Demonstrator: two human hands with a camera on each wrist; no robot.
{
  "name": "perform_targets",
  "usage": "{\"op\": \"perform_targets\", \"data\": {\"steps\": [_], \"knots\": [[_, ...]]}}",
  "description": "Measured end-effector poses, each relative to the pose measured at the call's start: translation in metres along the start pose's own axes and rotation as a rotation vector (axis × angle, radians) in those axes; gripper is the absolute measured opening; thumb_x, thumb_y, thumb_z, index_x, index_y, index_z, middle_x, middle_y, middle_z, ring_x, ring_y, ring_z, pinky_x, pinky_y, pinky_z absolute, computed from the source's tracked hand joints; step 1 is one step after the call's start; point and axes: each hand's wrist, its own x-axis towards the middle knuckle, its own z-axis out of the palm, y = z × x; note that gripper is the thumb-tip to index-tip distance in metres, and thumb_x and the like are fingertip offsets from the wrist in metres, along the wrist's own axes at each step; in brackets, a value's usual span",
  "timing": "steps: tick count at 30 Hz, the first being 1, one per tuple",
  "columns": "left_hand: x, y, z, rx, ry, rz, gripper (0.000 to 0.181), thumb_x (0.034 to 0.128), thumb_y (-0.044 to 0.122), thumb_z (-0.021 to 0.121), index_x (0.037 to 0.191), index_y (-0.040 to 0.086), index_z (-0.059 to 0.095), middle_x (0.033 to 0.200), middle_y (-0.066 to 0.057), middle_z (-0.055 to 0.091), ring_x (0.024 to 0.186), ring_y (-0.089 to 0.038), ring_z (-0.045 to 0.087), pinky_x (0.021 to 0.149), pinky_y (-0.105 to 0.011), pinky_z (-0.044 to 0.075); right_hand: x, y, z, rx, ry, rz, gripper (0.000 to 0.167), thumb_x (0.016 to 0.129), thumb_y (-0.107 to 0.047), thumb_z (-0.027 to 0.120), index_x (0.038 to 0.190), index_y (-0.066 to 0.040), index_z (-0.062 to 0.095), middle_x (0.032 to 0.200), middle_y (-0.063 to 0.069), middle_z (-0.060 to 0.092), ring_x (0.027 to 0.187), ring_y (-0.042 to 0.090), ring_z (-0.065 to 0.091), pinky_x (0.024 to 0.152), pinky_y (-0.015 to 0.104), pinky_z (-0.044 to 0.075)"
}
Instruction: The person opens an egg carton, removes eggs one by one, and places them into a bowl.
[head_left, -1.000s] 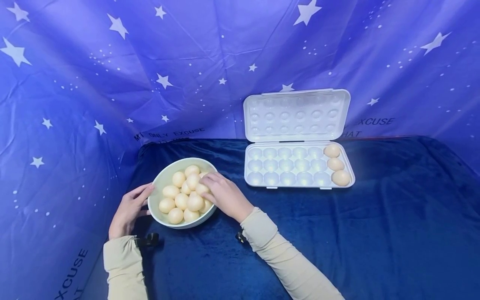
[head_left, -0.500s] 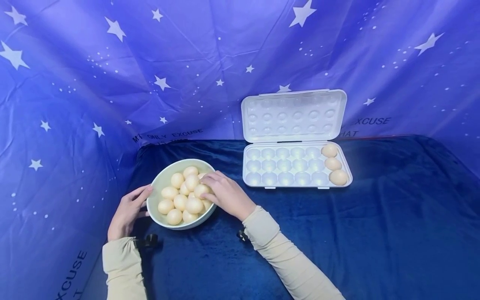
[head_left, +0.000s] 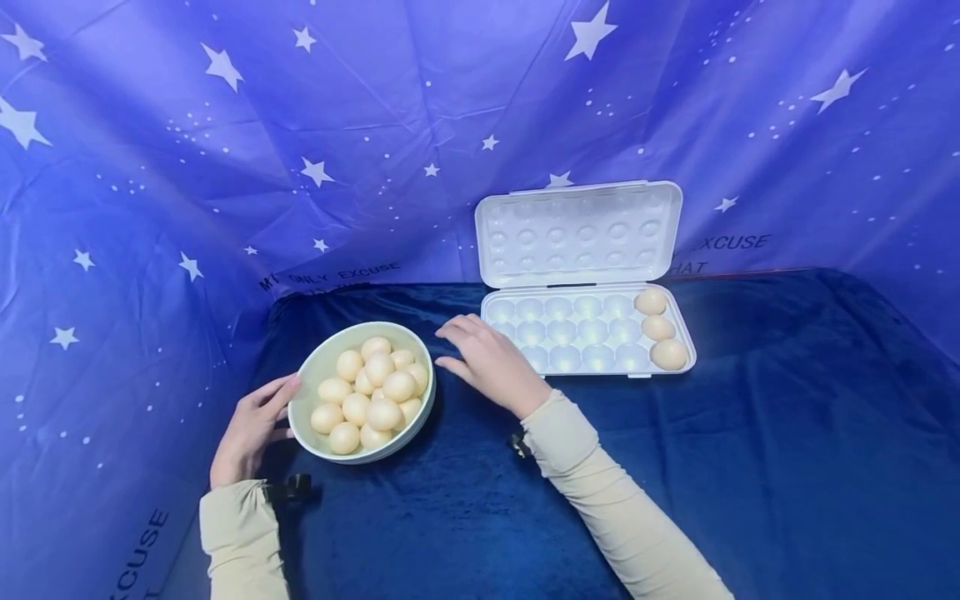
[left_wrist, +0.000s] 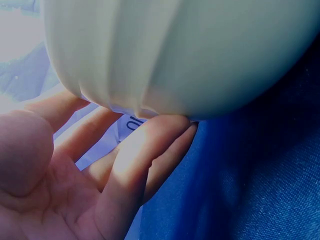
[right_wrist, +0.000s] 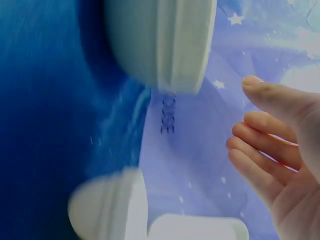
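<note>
A pale green bowl (head_left: 315, 442) full of several cream-coloured eggs (head_left: 379, 367) stands on the left of the cloth. At the bowl's left side is my left hand (head_left: 251, 429), with a digit at the rim. The left wrist view shows bent fingers (left_wrist: 150, 145) against the bowl's ribbed outer wall (left_wrist: 175, 60). My right hand (head_left: 491, 362) is in the air between the bowl and a white egg carton (head_left: 585, 283). Its fingers (right_wrist: 265, 145) are loosely bent with nothing in them. Eggs (head_left: 658, 328) fill the carton's rightmost column.
The carton's lid (head_left: 581, 233) stands raised against the blue starry curtain (head_left: 420, 125) at the back. Dark blue cloth (head_left: 480, 500) covers the table. Rounded hollows (head_left: 560, 332) lie to the left of the carton's eggs.
My right hand has come away from the eggs in the bowl and moved right, holding nothing. My left hand stays at the bowl. The head view has shifted slightly.
</note>
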Motion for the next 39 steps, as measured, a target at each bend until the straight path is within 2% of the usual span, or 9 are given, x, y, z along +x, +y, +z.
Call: {"op": "perform_targets", "data": {"steps": [3, 7, 14, 22, 28, 34, 39], "knots": [[0.000, 0.000, -0.001, -0.007, 0.004, -0.001, 0.063, 0.0981, 0.044, 0.060, 0.145, 0.004, 0.047, 0.095, 0.025, 0.064, 0.086, 0.003, 0.066, 0.069, -0.028, 0.060, -0.005, 0.010, -0.013, -0.037, 0.024, 0.000, 0.034, 0.095, -0.023, 0.069, 0.119, 0.000, 0.066, 0.118, 0.012, 0.066, 0.114, 0.026, 0.060, 0.102, 0.037, 0.049], [-0.002, 0.000, -0.004, -0.016, 0.007, 0.010, 0.055, 0.0980, 0.043, 0.061, 0.141, 0.009, 0.053, 0.094, 0.025, 0.065, 0.086, 0.003, 0.067, 0.069, -0.028, 0.060, -0.013, 0.023, -0.029, -0.063, 0.039, 0.038, 0.034, 0.094, -0.022, 0.070, 0.119, 0.001, 0.066, 0.119, 0.015, 0.066, 0.117, 0.029, 0.059, 0.103, 0.040, 0.048], [-0.004, -0.001, -0.007, -0.026, 0.007, 0.009, 0.040, 0.0980, 0.043, 0.061, 0.132, 0.021, 0.060, 0.093, 0.025, 0.065, 0.085, 0.003, 0.067, 0.069, -0.028, 0.060, -0.029, 0.046, -0.043, -0.018, 0.079, 0.146, 0.033, 0.093, -0.020, 0.071, 0.119, 0.001, 0.066, 0.120, 0.016, 0.066, 0.119, 0.032, 0.058, 0.104, 0.045, 0.047], [-0.002, -0.003, -0.004, -0.036, 0.015, -0.009, 0.042, 0.0990, 0.041, 0.060, 0.135, 0.019, 0.057, 0.092, 0.026, 0.064, 0.085, 0.003, 0.066, 0.068, -0.027, 0.060, -0.053, 0.079, -0.058, -0.001, 0.095, 0.280, 0.034, 0.092, -0.019, 0.072, 0.118, 0.002, 0.066, 0.119, 0.019, 0.066, 0.118, 0.036, 0.058, 0.103, 0.050, 0.046], [0.000, -0.002, -0.002, -0.024, 0.013, -0.015, 0.055, 0.0993, 0.042, 0.059, 0.143, 0.010, 0.050, 0.092, 0.027, 0.064, 0.084, 0.003, 0.066, 0.069, -0.028, 0.060, -0.068, 0.100, -0.073, -0.005, 0.070, 0.380, 0.037, 0.092, -0.019, 0.072, 0.120, 0.004, 0.065, 0.123, 0.022, 0.064, 0.121, 0.039, 0.056, 0.105, 0.052, 0.044], [0.001, -0.002, -0.002, -0.029, 0.010, -0.012, 0.050, 0.0993, 0.042, 0.059, 0.140, 0.014, 0.053, 0.092, 0.027, 0.064, 0.085, 0.003, 0.066, 0.069, -0.027, 0.060, -0.079, 0.112, -0.085, -0.003, 0.035, 0.453, 0.037, 0.093, -0.015, 0.070, 0.122, 0.007, 0.064, 0.125, 0.026, 0.062, 0.125, 0.041, 0.052, 0.109, 0.054, 0.040], [0.002, -0.001, -0.001, -0.024, 0.005, -0.003, 0.048, 0.0989, 0.042, 0.060, 0.139, 0.015, 0.055, 0.093, 0.026, 0.064, 0.085, 0.003, 0.066, 0.069, -0.028, 0.060, -0.090, 0.123, -0.095, -0.009, 0.037, 0.474, 0.034, 0.092, -0.010, 0.071, 0.118, 0.009, 0.064, 0.122, 0.028, 0.063, 0.121, 0.043, 0.054, 0.107, 0.054, 0.041]]}}
